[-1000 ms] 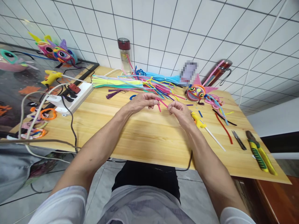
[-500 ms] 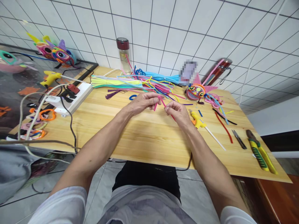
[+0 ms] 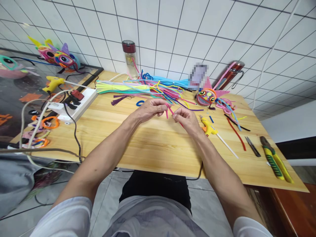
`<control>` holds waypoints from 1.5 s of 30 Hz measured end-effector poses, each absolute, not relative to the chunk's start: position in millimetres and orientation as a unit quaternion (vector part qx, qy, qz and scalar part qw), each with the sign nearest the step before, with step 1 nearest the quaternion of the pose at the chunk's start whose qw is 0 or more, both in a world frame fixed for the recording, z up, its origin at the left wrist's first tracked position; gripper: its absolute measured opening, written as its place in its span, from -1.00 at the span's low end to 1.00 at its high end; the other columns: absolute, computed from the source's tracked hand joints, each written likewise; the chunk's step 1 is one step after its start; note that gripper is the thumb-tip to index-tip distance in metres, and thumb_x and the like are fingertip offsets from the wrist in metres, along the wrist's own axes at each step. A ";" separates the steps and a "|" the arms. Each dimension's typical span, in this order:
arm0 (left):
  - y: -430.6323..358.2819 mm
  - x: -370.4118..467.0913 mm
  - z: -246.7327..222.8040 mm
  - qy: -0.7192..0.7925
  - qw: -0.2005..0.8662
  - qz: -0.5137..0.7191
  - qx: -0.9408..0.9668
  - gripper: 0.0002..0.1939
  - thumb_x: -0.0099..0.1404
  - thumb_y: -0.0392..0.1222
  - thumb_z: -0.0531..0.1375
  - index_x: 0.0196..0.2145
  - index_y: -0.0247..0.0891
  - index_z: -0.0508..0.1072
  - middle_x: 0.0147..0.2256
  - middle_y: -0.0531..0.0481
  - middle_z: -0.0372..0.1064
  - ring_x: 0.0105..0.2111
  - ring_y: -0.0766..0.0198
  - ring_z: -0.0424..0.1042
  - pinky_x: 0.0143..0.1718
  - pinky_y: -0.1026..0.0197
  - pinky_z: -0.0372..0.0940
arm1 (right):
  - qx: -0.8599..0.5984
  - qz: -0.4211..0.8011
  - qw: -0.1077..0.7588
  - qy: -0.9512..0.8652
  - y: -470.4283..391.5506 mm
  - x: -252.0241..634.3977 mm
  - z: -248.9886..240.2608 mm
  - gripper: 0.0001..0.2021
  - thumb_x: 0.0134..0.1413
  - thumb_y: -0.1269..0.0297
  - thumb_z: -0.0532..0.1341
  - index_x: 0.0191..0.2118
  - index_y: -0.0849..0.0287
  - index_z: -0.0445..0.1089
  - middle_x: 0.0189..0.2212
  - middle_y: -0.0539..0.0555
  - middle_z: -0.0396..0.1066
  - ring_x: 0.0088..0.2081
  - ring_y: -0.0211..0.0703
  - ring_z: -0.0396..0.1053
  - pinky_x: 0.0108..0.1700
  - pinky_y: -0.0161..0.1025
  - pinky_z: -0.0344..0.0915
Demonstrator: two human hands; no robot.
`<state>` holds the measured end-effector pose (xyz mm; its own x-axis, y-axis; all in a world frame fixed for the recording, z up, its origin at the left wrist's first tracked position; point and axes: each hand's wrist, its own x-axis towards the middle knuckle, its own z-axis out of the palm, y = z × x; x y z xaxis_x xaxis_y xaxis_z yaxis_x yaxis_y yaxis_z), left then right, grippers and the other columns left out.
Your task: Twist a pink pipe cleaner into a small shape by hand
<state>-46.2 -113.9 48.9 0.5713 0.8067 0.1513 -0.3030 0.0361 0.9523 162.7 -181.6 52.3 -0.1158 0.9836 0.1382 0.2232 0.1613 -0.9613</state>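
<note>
Above the middle of the wooden table [image 3: 153,144], a pink pipe cleaner [image 3: 170,110] is bent into a narrow peak between my hands. My left hand [image 3: 153,109] pinches it near the bend, and a short end hangs down beside the fingertips. The longer side runs into my right hand [image 3: 184,118], which is closed on it with thumb and forefinger; part of that side is hidden by the fingers. Just right of my right hand lies a yellow glue gun [image 3: 209,127] with a white glue stick in it.
Bundles of coloured pipe cleaners [image 3: 123,88] lie along the back. A decorated fish-like figure [image 3: 206,96], pliers [image 3: 273,158] and thread snips [image 3: 252,146] are at the right. At the left stand a power strip [image 3: 82,105] with cables and another yellow glue gun [image 3: 53,83].
The bent peak of the pipe cleaner has dropped slightly and its short end now hangs more upright. My hands have come a little closer together.
</note>
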 end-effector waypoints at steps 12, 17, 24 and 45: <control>-115.4 -44.9 47.9 0.229 0.678 0.418 0.560 -0.41 -0.12 0.20 0.64 -0.36 -0.33 0.63 -0.53 0.08 0.37 -0.56 0.46 0.27 -0.50 0.33 0.15 | -0.489 0.424 0.444 -0.619 -183.1 161.4 55.0 -0.83 -0.06 0.12 0.33 -0.42 0.10 0.44 -0.54 -0.06 0.37 -0.45 -0.23 0.27 -0.33 -0.23 0.25; -115.4 -44.9 48.5 0.225 0.673 0.426 0.562 -0.42 -0.12 0.19 0.64 -0.38 -0.33 0.63 -0.53 0.08 0.38 -0.57 0.47 0.27 -0.52 0.34 0.12 | -0.490 0.423 0.446 -0.618 -183.2 160.6 55.5 -0.81 -0.04 0.10 0.34 -0.43 0.10 0.44 -0.55 -0.07 0.36 -0.47 -0.24 0.26 -0.33 -0.22 0.24; -114.1 -43.4 46.3 0.231 0.670 0.436 0.554 -0.44 -0.14 0.18 0.65 -0.39 -0.32 0.64 -0.52 0.07 0.41 -0.58 0.48 0.26 -0.52 0.34 0.12 | -0.487 0.424 0.444 -0.621 -184.5 159.1 56.7 -0.81 -0.06 0.10 0.34 -0.44 0.09 0.42 -0.56 -0.08 0.34 -0.49 -0.24 0.24 -0.34 -0.22 0.22; -113.7 -47.3 50.1 0.279 0.644 0.406 0.585 -0.48 -0.07 0.10 0.62 -0.37 -0.33 0.58 -0.47 0.07 0.41 -0.58 0.50 0.22 -0.53 0.35 0.06 | -0.515 0.390 0.472 -0.601 -179.9 163.6 52.5 -0.78 -0.05 0.06 0.34 -0.40 0.11 0.46 -0.55 -0.06 0.37 -0.47 -0.25 0.23 -0.37 -0.24 0.18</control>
<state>-47.3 -113.7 50.1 0.5141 0.8498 0.1167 -0.1965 -0.0157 0.9804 163.6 -179.9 52.5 -0.0254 0.9859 0.1655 0.2509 0.1665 -0.9536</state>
